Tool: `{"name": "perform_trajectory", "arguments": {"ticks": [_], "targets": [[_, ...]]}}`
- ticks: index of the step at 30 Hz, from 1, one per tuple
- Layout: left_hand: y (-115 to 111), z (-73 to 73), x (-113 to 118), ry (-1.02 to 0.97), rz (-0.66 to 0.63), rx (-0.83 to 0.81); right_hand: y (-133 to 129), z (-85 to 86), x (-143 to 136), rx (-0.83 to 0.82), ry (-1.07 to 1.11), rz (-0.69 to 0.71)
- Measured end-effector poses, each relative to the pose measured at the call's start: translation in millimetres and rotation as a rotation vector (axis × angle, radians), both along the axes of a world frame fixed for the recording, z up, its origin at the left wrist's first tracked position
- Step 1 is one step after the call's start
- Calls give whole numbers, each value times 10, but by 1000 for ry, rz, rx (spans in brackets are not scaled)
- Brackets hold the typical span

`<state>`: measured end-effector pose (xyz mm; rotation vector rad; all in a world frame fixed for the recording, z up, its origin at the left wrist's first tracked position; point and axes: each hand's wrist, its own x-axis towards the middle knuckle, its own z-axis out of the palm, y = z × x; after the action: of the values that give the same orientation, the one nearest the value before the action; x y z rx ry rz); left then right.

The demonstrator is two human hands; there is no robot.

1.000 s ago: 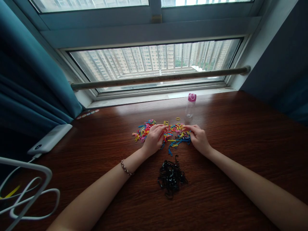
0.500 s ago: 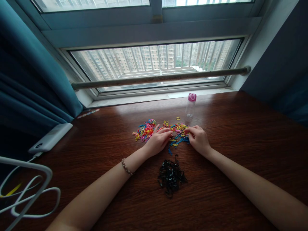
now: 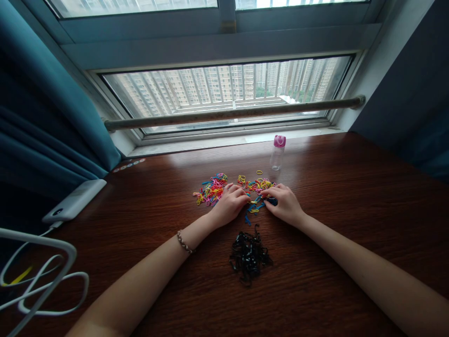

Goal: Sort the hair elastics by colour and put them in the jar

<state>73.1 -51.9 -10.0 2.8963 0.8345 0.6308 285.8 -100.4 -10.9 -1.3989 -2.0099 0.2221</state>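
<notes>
Many small rubber bands (image 3: pixel 212 189) in pink, red, yellow and blue lie in a loose pile on the brown table. My left hand (image 3: pixel 232 203) rests over the middle of the pile, its fingers curled together at a yellow band; what they hold is too small to tell. At the right side of the pile, my right hand (image 3: pixel 285 204) has its thumb and forefinger curved apart around blue bands (image 3: pixel 260 205). Nearer to me lies a separate heap of black bands (image 3: pixel 249 255). A clear bottle with a pink lid (image 3: pixel 278 152) stands behind the right hand.
On the left, a white power bank (image 3: pixel 74 201) lies by the blue curtain (image 3: pixel 52 93), with white cables (image 3: pixel 52 276) in front of it. A metal rail (image 3: pixel 235 113) crosses the window behind the table (image 3: pixel 351 201).
My left hand's fingers have curled in from their stretched pose. My right hand has moved slightly left, over the blue bands, with its thumb lower.
</notes>
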Motion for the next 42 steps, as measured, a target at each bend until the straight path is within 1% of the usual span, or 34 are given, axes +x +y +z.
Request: {"name": "perform_trajectory", "arguments": {"ticks": [3,6,10,13,17,19,21,24,26,28,29,30,32,33,35,36,39,42], "targets": [[7,-3,5,-14,19,-10,23,-33,8,-10,88,-20],[10,-2,8,-34,32,-22,53,-67,30,-31,246,-72],[-3,8,-6,-44,16,-43,88,-84,60,-137,493,-110],[-3,5,-28,-101,32,-73,102,-84,69,-187,629,-122],[21,-12,-48,-209,63,-116,103,-84,67,-197,725,-139],[39,-22,-51,-259,73,-131,102,-83,70,-187,750,-152],[62,-33,-55,-316,114,-136,101,-80,74,-155,775,-189],[101,-52,-77,-398,278,-131,91,-66,70,-104,751,-224],[121,-61,-93,-415,394,-123,70,-50,52,-71,615,-196],[119,-55,-98,-388,450,-95,36,-32,22,-20,392,-139],[108,-46,-92,-359,441,-73,16,-23,6,6,273,-113],[90,-33,-81,-320,402,-48,-4,-17,-10,24,165,-91],[40,2,-46,-216,252,-5,-38,-9,-36,35,12,-67],[12,19,-27,-157,167,9,-49,-9,-44,33,-28,-64],[-35,46,7,-53,48,17,-56,-14,-51,32,-44,-63],[-50,54,18,-18,25,12,-52,-19,-49,31,-32,-63],[-58,53,25,27,29,-26,-22,-41,-35,18,48,-65],[-41,37,12,25,19,-52,7,-65,-21,-2,138,-86]]}}
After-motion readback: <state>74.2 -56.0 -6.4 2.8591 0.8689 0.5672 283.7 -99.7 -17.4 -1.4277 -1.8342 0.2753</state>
